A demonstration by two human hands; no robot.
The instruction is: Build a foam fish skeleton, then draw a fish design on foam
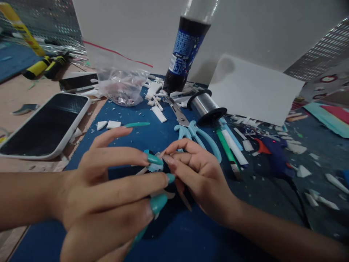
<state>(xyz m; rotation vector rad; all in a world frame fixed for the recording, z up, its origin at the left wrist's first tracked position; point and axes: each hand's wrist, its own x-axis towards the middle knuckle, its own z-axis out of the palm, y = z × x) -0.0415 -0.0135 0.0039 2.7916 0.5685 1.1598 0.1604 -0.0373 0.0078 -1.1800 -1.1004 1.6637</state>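
Observation:
Close together over the blue mat, both hands meet at a small light-blue and white piece. My left hand, with long teal nails, comes from the left; its fingertips bend around the piece and one finger stays raised. The thumb is mostly hidden. My right hand pinches thumb against index finger at the piece's right edge; what lies in that pinch is too small to make out. Just beyond, light-blue-handled scissors lie with blades pointing away, beside a spool of clear line.
A dark drink bottle stands behind white foam scraps. At left are a phone, a zip bag and yellow-black tools. A green cutter and a glue gun with its cord lie at right.

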